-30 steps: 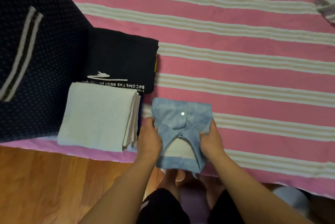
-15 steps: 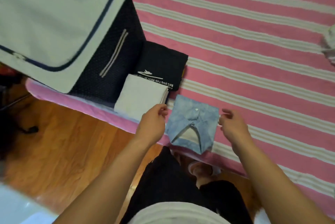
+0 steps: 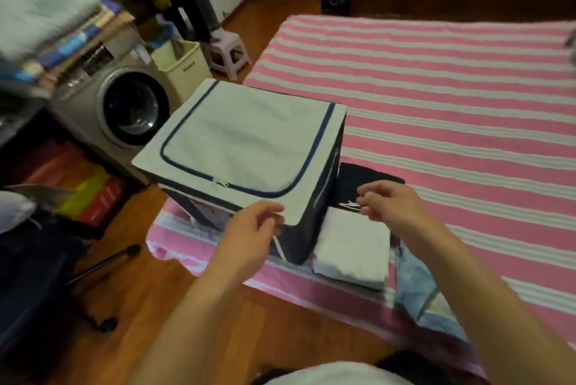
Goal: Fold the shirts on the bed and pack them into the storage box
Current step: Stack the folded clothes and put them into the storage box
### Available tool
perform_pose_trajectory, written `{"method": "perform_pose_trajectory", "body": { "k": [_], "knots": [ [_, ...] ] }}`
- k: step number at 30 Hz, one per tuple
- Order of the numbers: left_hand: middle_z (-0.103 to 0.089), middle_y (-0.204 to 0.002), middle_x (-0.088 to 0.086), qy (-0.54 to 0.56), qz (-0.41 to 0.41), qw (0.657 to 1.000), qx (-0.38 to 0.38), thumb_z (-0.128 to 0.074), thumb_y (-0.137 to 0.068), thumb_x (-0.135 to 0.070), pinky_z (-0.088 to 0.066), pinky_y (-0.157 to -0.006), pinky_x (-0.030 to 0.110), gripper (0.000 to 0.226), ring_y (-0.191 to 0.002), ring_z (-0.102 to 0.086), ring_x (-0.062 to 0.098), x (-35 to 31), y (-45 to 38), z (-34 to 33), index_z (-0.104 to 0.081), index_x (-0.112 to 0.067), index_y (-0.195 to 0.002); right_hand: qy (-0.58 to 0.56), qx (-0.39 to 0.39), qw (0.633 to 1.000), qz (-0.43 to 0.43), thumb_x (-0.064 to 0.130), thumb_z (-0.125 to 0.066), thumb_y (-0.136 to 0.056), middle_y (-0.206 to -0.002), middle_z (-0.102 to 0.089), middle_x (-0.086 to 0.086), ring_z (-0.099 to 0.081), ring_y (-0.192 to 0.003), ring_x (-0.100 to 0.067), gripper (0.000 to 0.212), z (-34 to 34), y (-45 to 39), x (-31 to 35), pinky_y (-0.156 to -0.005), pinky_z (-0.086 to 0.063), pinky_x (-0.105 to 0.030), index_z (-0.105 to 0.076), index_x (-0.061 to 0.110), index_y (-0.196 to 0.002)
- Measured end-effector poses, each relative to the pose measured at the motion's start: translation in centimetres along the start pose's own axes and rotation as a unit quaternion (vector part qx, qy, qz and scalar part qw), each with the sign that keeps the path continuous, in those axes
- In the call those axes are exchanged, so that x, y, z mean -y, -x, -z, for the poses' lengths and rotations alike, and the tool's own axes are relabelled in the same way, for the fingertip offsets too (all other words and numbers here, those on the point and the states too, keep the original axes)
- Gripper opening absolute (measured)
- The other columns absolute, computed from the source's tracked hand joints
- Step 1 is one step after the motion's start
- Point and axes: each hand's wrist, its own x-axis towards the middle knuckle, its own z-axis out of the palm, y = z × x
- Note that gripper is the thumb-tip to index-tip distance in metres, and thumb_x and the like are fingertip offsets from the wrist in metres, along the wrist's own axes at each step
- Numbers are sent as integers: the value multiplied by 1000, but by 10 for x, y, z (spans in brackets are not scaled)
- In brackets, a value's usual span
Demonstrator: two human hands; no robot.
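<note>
Both hands have let go of the folded blue shirt [image 3: 414,285], which now lies on the bed [image 3: 452,110] right of the storage box [image 3: 246,141], beside the white shirt [image 3: 352,247] and black shirt [image 3: 355,182]. The left hand [image 3: 249,238] reaches the box's near corner, the right hand [image 3: 389,202] hovers beside it; fingers loosely curled, holding nothing. The zipped lid likely opens next.
</note>
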Motion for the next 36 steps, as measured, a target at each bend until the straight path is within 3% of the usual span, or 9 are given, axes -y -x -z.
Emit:
{"method": "perform_pose_trajectory", "body": {
  "k": [4,8,15,19,24,28,30,32,36],
  "knots": [
    [-70,-101,-15,0,51,995,-82,-52,-105,-10,-57,-84,23,25,-92,-68,1,54,11,110,-67,-23,-119,-12,41,999,3,12,-52,-102,-98,-74,-2,-70,-86,-16,19,-104,30,40,-81,-58,-31,-69,20,-101],
    [-72,-103,-11,0,49,997,-52,-54,-104,-13,-56,-72,24,22,-91,-69,5,53,-8,165,-68,-24,-118,-7,24,1000,3,13,-54,-100,-95,-73,1,-70,-90,-16,18,-150,51,73,-87,-56,-37,-70,17,-106],
    [-75,-100,-4,88,64,994,5,-56,-103,-13,-60,-84,34,19,-86,-73,14,37,-71,160,-69,-28,-105,43,-32,998,-20,13,-59,-99,-96,-72,1,-69,-88,-16,14,-154,24,99,-81,-57,-38,-70,19,-105],
    [-71,-102,-11,-4,65,998,8,-61,-101,-16,-54,-69,15,17,-88,-68,4,70,-92,181,-68,-29,-110,53,-38,998,-21,13,-60,-98,-103,-71,2,-67,-89,-14,17,-180,-21,100,-85,-55,-32,-70,20,-110],
    [-68,-105,-14,-80,100,992,-12,-66,-99,-22,-63,-80,42,19,-98,-66,9,114,-115,232,-69,-32,-114,128,31,991,-18,19,-59,-99,-105,-68,7,-63,-94,-9,17,-239,-37,86,-80,-50,-24,-70,23,-112],
    [-66,-99,-15,-141,50,987,60,-67,-97,-33,-59,-80,29,13,-94,-63,5,105,-155,209,-66,-31,-110,212,-21,977,-2,24,-59,-99,-107,-67,8,-60,-93,-9,17,-268,-40,79,-81,-49,-26,-69,24,-113],
    [-65,-92,-10,-279,-28,956,91,-67,-94,-47,-57,-78,36,22,-90,-63,14,101,-182,184,-64,-28,-103,272,-60,960,21,26,-60,-98,-106,-63,3,-57,-97,-16,20,-286,-52,78,-81,-47,-30,-70,23,-114],
    [-64,-93,-3,-421,-125,892,107,-60,-93,-58,-51,-77,39,37,-92,-60,23,105,-203,164,-58,-22,-101,331,-89,937,61,26,-66,-93,-103,-59,-1,-53,-100,-23,23,-311,-63,77,-80,-45,-36,-69,22,-115],
    [-64,-103,-1,-518,-260,802,142,-45,-101,-54,-33,-74,37,36,-99,-58,24,120,-226,157,-56,-20,-108,418,-179,888,74,17,-83,-73,-78,-58,-1,-51,-74,-25,13,-353,-77,70,-60,-38,-35,-73,20,-81]
  ]
}}
